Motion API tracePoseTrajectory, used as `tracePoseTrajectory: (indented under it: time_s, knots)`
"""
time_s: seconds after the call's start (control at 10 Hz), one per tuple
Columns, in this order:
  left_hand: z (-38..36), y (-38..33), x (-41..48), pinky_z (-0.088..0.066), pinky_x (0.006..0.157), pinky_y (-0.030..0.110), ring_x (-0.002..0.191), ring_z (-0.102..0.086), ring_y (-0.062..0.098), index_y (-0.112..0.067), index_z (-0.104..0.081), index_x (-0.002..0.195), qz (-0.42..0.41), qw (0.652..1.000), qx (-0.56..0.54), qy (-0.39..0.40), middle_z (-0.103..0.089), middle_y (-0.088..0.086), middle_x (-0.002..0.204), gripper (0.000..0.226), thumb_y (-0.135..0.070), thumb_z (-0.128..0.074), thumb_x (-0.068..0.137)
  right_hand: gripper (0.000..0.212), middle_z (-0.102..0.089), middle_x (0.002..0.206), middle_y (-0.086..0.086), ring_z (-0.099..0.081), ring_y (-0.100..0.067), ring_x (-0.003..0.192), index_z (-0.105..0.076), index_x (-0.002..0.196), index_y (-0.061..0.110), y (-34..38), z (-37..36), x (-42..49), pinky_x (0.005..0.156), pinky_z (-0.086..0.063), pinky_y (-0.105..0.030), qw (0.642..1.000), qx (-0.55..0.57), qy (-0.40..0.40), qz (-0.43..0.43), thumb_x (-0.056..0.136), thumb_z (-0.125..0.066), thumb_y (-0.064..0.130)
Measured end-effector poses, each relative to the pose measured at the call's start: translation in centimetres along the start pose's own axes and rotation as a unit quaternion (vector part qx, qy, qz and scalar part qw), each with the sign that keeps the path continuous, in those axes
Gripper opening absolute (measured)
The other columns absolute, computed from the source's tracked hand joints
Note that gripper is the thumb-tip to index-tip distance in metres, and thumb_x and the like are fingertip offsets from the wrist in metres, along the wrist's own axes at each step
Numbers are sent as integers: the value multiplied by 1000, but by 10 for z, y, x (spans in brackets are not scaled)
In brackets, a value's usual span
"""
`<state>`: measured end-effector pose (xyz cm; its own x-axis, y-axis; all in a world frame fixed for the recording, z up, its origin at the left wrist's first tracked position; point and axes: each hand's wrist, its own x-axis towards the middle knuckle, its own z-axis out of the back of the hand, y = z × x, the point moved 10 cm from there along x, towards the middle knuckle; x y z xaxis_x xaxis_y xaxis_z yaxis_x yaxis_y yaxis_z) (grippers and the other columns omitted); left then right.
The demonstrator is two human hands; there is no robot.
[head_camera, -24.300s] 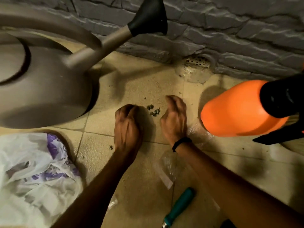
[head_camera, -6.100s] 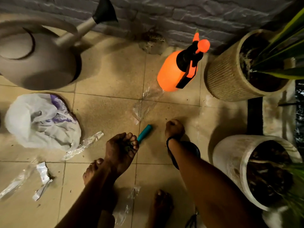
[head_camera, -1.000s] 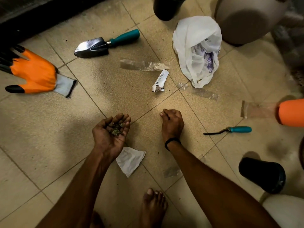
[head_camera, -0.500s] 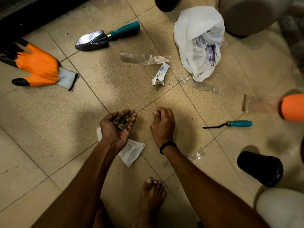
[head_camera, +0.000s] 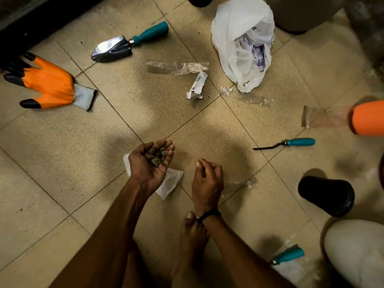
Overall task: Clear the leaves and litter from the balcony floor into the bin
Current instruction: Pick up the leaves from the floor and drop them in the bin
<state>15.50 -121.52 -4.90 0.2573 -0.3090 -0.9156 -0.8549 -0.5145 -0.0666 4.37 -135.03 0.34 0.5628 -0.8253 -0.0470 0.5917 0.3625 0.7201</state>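
Beige speckled tile floor (head_camera: 62, 163) of a balcony, strewn with litter. Nearest, the left grip (head_camera: 151, 163), palm up, cups dry green-brown leaf crumbs (head_camera: 158, 156) above a white paper scrap (head_camera: 170, 181). The right grip (head_camera: 207, 179) hangs beside it with fingers curled; whether it pinches anything I cannot tell. This looks like the gathering step. Next, I judge, the handful must travel level to the crumpled white plastic bag (head_camera: 239, 38) farther off, since no bin shows. Its purple print and the torn white printed slip (head_camera: 197, 85) are unreadable.

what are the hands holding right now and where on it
The left hand cups leaf bits in its upturned palm. The right hand shows nothing in its loosely curled fingers.
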Motion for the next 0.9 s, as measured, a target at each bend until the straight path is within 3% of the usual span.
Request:
tracePoseTrajectory:
  time_s: [0.1,0.3,0.5,0.6,0.7,0.8,0.9]
  knots:
    - [15,-5,-5,-60,69,26,84,-74,27,0,-77,73,-7,1000,0,-9,-74,17,94,33,-18,-51,77,20,-59,98,-8,-61,-18,85,-73,109,2,-54,-8,-9,72,-58,-38,996,-38,29,-72,90,-68,5]
    - [43,-19,-8,-61,73,26,83,-75,26,0,-78,72,-30,999,-3,-30,-75,15,92,32,-20,-53,71,8,-62,86,-10,-61,-26,78,-75,94,5,-66,-30,-13,68,-54,-36,986,-135,98,-11,87,-71,5]
    - [57,-25,-10,-60,75,25,85,-75,25,-1,-78,72,-39,999,-17,-31,-75,14,92,32,-20,-52,73,14,-60,82,-9,-58,-25,75,-67,84,8,-53,-34,-15,73,-48,-34,971,-198,128,32,92,-58,15]
    - [57,-27,-15,-60,74,25,83,-75,25,-1,-78,71,-41,999,-21,-26,-75,14,91,32,-20,-52,74,9,-62,93,-20,-62,-35,85,-66,94,-3,-60,-47,-18,75,-52,-40,960,-207,187,0,88,-62,3]
    - [57,-31,-23,-60,72,26,82,-75,26,-1,-77,71,-49,998,-21,-31,-75,16,92,37,-18,-48,84,25,-57,117,-22,-54,-36,110,-62,114,-2,-64,-57,-28,94,-41,-42,935,-212,279,-62,99,-49,13]
    - [56,-37,-36,-60,71,26,82,-76,27,0,-77,70,-53,998,-26,-33,-75,17,93,34,-18,-49,79,24,-58,120,-18,-52,-34,114,-63,115,5,-53,-63,-50,99,-40,-40,921,-194,333,-62,99,-51,18]
    - [59,-41,-54,-60,68,25,80,-75,26,0,-77,71,-58,997,-38,-36,-75,16,91,47,-19,-41,93,10,-59,97,-11,-58,-27,89,-66,96,8,-34,-43,-69,77,-53,-43,956,-146,244,-76,89,-67,14]
